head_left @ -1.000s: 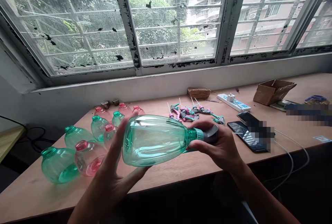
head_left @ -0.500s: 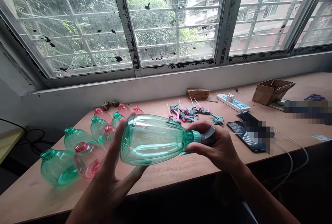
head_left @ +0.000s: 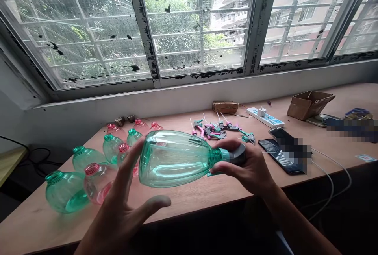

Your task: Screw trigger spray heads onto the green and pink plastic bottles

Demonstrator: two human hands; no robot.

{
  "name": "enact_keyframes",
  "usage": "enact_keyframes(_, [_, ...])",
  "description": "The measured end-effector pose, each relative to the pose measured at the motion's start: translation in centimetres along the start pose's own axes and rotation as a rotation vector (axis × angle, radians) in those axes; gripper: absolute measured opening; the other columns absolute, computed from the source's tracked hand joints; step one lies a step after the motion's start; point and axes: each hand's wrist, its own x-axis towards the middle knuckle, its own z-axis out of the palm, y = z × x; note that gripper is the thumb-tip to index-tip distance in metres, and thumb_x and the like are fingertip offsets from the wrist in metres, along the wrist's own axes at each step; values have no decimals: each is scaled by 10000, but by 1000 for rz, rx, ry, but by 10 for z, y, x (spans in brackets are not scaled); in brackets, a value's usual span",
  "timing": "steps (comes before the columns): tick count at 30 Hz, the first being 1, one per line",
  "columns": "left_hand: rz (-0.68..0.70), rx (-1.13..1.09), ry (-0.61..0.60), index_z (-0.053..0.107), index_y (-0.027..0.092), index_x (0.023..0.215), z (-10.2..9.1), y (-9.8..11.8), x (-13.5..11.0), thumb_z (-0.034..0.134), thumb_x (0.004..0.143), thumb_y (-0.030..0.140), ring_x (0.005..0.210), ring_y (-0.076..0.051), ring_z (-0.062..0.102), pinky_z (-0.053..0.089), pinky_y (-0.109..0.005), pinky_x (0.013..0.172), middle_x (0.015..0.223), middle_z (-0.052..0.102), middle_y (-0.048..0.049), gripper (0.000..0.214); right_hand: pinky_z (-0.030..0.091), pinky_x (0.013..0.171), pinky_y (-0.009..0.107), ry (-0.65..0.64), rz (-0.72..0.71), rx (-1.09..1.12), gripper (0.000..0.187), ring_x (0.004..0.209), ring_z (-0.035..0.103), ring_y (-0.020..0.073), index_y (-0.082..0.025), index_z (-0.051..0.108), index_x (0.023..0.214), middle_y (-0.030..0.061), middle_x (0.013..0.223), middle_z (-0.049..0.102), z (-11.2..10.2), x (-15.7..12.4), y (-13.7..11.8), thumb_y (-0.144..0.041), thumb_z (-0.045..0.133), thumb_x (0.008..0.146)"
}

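A clear green spray bottle [head_left: 177,160] lies sideways in the air above the table, its base toward the left. My right hand [head_left: 248,166] grips it around the spray head [head_left: 236,156], with the thumb by the green collar. Beside the base is my left hand [head_left: 126,200], its thumb stretched out away from the bottle and its fingers spread. Whether the left fingertips behind the base touch it, I cannot tell. Past my left hand stand several open bottles without heads, among them a green bottle [head_left: 66,192] and a pink bottle [head_left: 99,184].
Loose trigger spray heads [head_left: 212,129] lie piled at the table's middle back. Right of them are a power strip [head_left: 265,117], two phones [head_left: 280,156] with white cables, and an open cardboard box [head_left: 310,105]. A small brown box [head_left: 226,107] sits by the wall under the window.
My left thumb has come away from the underside of the bottle, and the left hand has opened wider. The bottle has shifted very slightly right, still in my right hand.
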Motion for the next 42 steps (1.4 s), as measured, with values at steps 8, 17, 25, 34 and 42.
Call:
enact_keyframes(8, [156, 24, 8, 275, 436, 1527, 0, -1, 7, 713, 872, 279, 1497, -341, 250, 279, -556, 1210, 1598, 331, 19, 804, 698, 609, 300, -30, 114, 146, 278, 632, 754, 197, -177, 713, 911, -3, 738, 716, 2, -1, -1, -269, 886, 714])
enact_keyframes(17, [120, -3, 38, 402, 399, 1488, -3, 0, 9, 670, 897, 409, 1461, -342, 320, 289, -517, 1227, 1558, 389, 23, 649, 696, 603, 318, -19, 128, 123, 244, 628, 753, 199, -169, 707, 918, 7, 714, 736, 1, -2, -5, -287, 852, 762])
enact_keyframes(25, [156, -25, 57, 354, 398, 1504, 1, 9, 7, 724, 867, 258, 1455, -341, 345, 304, -552, 1212, 1554, 426, 23, 749, 674, 559, 334, -17, 209, 206, 325, 550, 740, 204, -156, 679, 938, -8, 602, 730, 1, 1, -8, -338, 864, 742])
enact_keyframes(34, [291, -1, 108, 505, 426, 1390, -2, 19, 13, 678, 876, 101, 1407, -310, 423, 387, -529, 1168, 1496, 489, 46, 632, 662, 540, 334, -53, 265, 305, 320, 507, 722, 193, -162, 647, 974, -1, 574, 734, 0, 2, -1, -340, 834, 784])
enact_keyframes(42, [143, -139, 156, 478, 381, 1419, 3, 11, 6, 696, 887, 217, 1409, -311, 423, 317, -539, 1210, 1455, 533, -12, 598, 672, 606, 367, -55, 269, 292, 339, 583, 744, 214, -168, 657, 989, 9, 633, 743, 3, -1, 0, -312, 857, 757])
